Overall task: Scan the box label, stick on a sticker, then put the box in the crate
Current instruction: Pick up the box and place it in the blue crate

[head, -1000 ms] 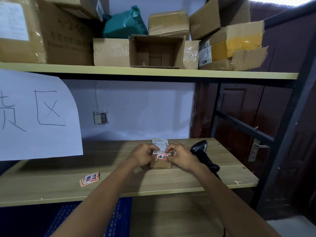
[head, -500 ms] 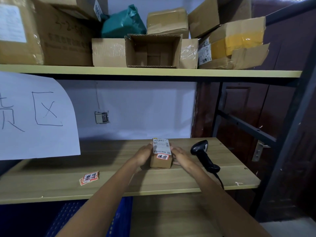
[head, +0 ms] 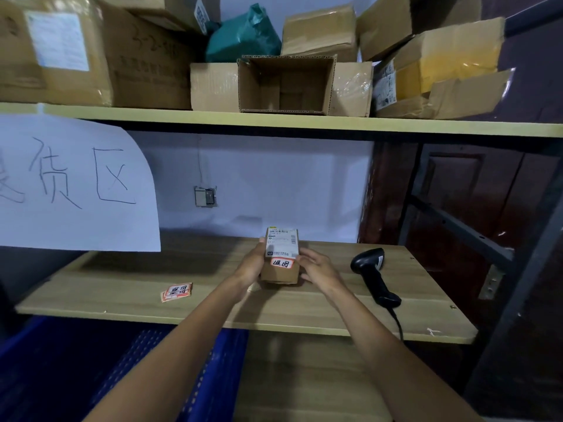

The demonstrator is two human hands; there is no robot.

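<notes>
A small brown cardboard box is held just above the wooden shelf, its top tilted toward me. Its top carries a white shipping label and, below that, a red-edged sticker with handwriting. My left hand grips the box's left side. Against its right side rests my right hand, fingers spread. The black handheld scanner lies on the shelf to the right. A blue crate sits under the shelf at lower left.
A small stack of red-edged stickers lies on the shelf to the left. A white paper sign hangs from the upper shelf, which is crowded with cardboard boxes. A dark metal rack frame stands at the right.
My hands went from pressing the sticker onto the box top to gripping its sides. The box has risen slightly off the shelf and tilted its label toward me.
</notes>
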